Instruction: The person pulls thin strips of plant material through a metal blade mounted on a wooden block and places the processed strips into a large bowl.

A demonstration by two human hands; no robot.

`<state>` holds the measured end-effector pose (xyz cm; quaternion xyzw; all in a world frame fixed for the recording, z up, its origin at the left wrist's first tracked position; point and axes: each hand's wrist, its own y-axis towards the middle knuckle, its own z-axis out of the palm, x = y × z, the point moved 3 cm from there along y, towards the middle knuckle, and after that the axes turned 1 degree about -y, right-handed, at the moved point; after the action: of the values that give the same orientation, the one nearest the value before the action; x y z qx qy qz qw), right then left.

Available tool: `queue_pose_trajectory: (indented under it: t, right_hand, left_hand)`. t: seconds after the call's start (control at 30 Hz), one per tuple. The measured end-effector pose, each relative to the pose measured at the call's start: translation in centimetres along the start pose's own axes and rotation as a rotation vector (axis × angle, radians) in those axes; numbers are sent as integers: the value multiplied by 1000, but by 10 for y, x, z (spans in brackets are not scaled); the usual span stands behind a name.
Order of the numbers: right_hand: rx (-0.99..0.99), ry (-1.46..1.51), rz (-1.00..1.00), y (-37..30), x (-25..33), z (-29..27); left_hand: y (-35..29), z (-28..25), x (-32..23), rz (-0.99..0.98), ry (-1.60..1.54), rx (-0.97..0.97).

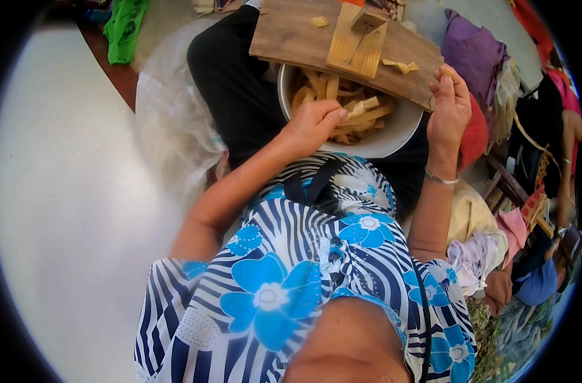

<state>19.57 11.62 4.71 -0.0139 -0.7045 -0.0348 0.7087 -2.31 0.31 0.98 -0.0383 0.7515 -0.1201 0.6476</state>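
My left hand [318, 124] is closed in a pinch over a round metal bowl [399, 142], on a pale tan folded strip [362, 108]. Loose curled tan strips [350, 135] fill the bowl, which sits in my lap. A brown wooden board [291, 38] lies across its far rim. Fixed on the board is a lighter wood block [355, 50] with a small upright piece on it. A knotted strip [401, 66] and a small tan piece [320, 22] lie on the board. By the board's right end, my right hand [449, 108] has curled fingers pressed together; what they hold, if anything, is unclear.
Clear plastic sheeting [176, 108] and a green bag [124, 29] lie to the left, beside a pale smooth surface [74, 204]. At right are a purple cloth [473, 48], a red object [475, 134] and heaped cloths [476, 255]. Another person's arm [568, 147] shows at the far right.
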Motion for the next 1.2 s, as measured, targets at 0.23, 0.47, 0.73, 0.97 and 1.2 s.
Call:
queue_pose_trajectory:
  t: [0.23,0.47,0.73,0.97,1.2]
  right_hand:
    - [648,-470,101,-24,18,24]
    - [670,-601,-50,-26,31,19]
    - [461,-492,-118,0,19,28]
    - [380,-535,-82,13,6,38]
    - [458,-700,-299,13,-18,45]
  left_hand:
    - [14,-4,-51,492,531,-207]
    - [37,-30,-41,145,191,-14]
    - [79,-57,-40,103,-46,157]
    - [102,-66,-34,37,-46,107]
    - [116,-62,-8,114,233,-32]
